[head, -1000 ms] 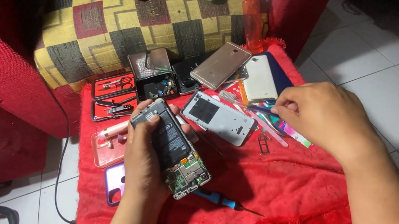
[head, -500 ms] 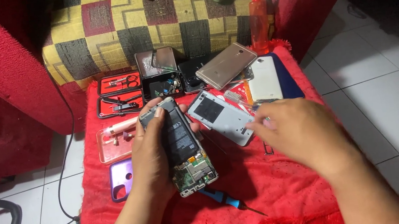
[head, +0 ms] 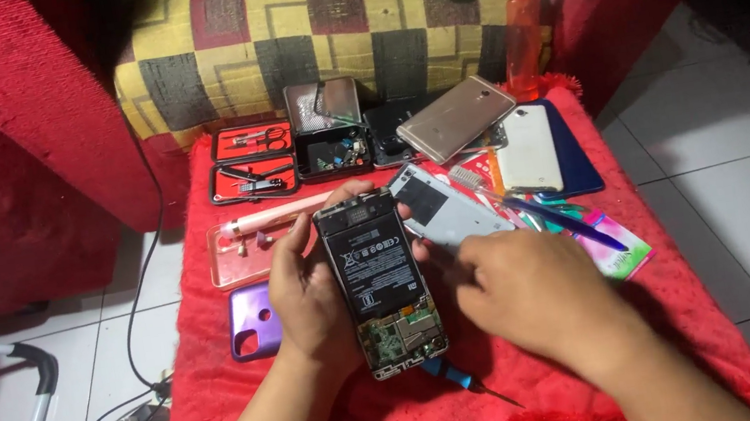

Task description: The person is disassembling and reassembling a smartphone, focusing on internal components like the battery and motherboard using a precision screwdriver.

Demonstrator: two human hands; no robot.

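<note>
Currently left hand (head: 309,298) clasps the opened smartphone (head: 380,283) above the red cloth (head: 555,381), right hand (head: 528,292) grip unclear beside it; a slip risks scratching the exposed circuit board.

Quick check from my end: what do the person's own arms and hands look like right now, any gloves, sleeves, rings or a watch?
Both are bare: the left hand and right hand wear no gloves, and no ring shows on the visible fingers. Both forearms are uncovered as far as the picture's lower edge, with no sleeve, watch or wristband in view.
</note>
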